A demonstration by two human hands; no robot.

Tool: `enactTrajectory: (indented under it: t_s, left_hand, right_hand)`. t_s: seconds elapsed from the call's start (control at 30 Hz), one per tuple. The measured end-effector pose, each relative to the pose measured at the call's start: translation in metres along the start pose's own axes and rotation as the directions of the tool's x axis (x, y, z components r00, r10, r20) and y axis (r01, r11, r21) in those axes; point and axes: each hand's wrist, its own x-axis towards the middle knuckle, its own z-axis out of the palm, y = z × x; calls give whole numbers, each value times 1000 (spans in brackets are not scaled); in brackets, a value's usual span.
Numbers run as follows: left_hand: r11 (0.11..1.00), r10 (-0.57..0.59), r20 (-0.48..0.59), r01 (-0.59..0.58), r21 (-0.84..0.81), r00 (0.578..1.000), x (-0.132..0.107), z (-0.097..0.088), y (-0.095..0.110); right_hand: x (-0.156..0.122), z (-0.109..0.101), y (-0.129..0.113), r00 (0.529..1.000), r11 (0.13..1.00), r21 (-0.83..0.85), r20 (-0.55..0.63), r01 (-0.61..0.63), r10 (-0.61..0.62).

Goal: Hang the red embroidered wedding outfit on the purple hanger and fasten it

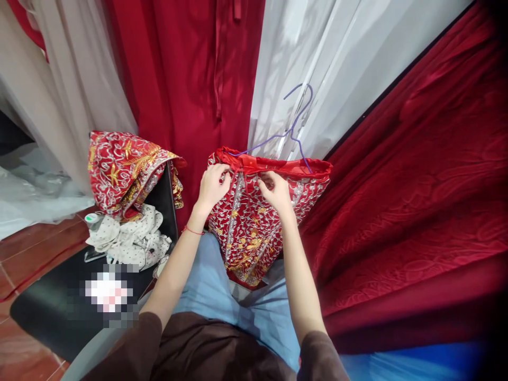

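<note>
Holding: my left hand [212, 185] and right hand [275, 191] both pinch the top edge of a red embroidered garment [246, 227], fingers curled into the cloth just under its waistband.
Garment: it hangs from a purple wire hanger [296, 129] straight ahead of me, and its lower end drapes over my lap, onto my blue jeans [206, 286].
Left wrist: I see a thin red string [193, 230] tied round it.
Chair: a black chair [51, 307] stands to my left; on its seat lie a white polka-dot cloth [130, 238] in a crumpled heap and a small white-and-green tape roll [92, 217] just beside it. One patch on the seat is blurred out and I cannot tell what it is.
Chair back: a second red embroidered piece [123, 169] is thrown over it.
Room: a plain red satin dress [190, 79] and a white plastic garment cover [341, 58] hang in front of me; a deep red patterned fabric [416, 185] fills the right side; the floor [27, 248] is reddish tile.
Textures: both embroidered pieces carry dense silver and gold scrollwork on red; the satin is smooth and shiny; the fabric on the right shows raised swirls.
</note>
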Motion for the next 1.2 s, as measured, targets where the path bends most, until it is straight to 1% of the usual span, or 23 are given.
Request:
enactTrajectory:
  t_s: [0.07,0.13,0.2,0.3,0.37,0.43,0.53,0.6,0.7,0.77,0.83,0.9,0.93,0.97,1.0,1.07,1.1,1.13,1.17,1.2]
  left_hand:
    - [998,47,12,-46,-30,999,15,6,2]
    - [997,50,22,-49,-56,998,28,11,1]
    - [996,12,27,-10,-87,1000,36,16,1]
    - [979,-87,38,92,-179,996,41,26,3]
    - [957,-170,30,172,-232,985,43,34,4]
    - [937,-232,11,227,-266,973,47,42,2]
    - [914,-249,10,238,-329,969,52,49,-3]
    - [896,-234,27,226,-382,972,53,47,-7]
    - [888,-211,47,212,-407,976,51,39,-9]
    - [910,-179,32,178,-373,983,49,31,-10]
    - [936,-141,-5,132,-327,990,48,26,-12]
    - [948,-119,-31,104,-302,992,47,23,-15]
    - [943,-118,-21,105,-316,993,46,23,-16]
    - [928,-128,11,124,-352,992,45,22,-16]
    - [898,-149,68,164,-407,987,45,22,-17]
    - [798,-206,205,286,-530,957,42,20,-16]
    - [742,-231,254,339,-579,939,40,17,-16]
    - [699,-245,274,365,-615,930,38,14,-16]
    - [679,-240,273,362,-639,932,36,9,-16]
    - [688,-209,266,335,-644,941,34,5,-17]
  right_hand:
    - [14,3,-2,998,998,-1,5,58,-58]
    - [27,6,-4,996,997,20,25,80,-80]
    - [37,10,-6,994,996,29,58,89,-90]
    - [46,20,-11,994,997,23,82,76,-78]
    - [48,29,-15,998,1000,16,54,20,-21]
    - [50,38,-19,997,996,61,44,-71,69]
    - [52,50,-23,974,953,214,115,-214,193]
    - [52,56,-24,962,922,282,142,-266,234]
    - [52,58,-24,962,909,316,115,-273,248]
    - [53,54,-24,970,924,293,67,-244,235]
    - [53,45,-24,979,953,232,-9,-195,203]
    - [54,36,-23,984,974,168,-68,-153,166]
    - [54,32,-23,985,978,151,-76,-144,157]
    - [55,29,-22,985,978,147,-71,-145,157]
    - [55,28,-21,984,975,160,-56,-157,168]
    - [56,27,-18,977,952,222,-2,-209,215]
    - [56,27,-16,970,936,257,30,-240,241]
    - [56,27,-15,964,921,283,54,-266,262]
    - [56,26,-13,959,913,294,67,-284,276]
    - [55,25,-12,957,914,286,65,-289,282]
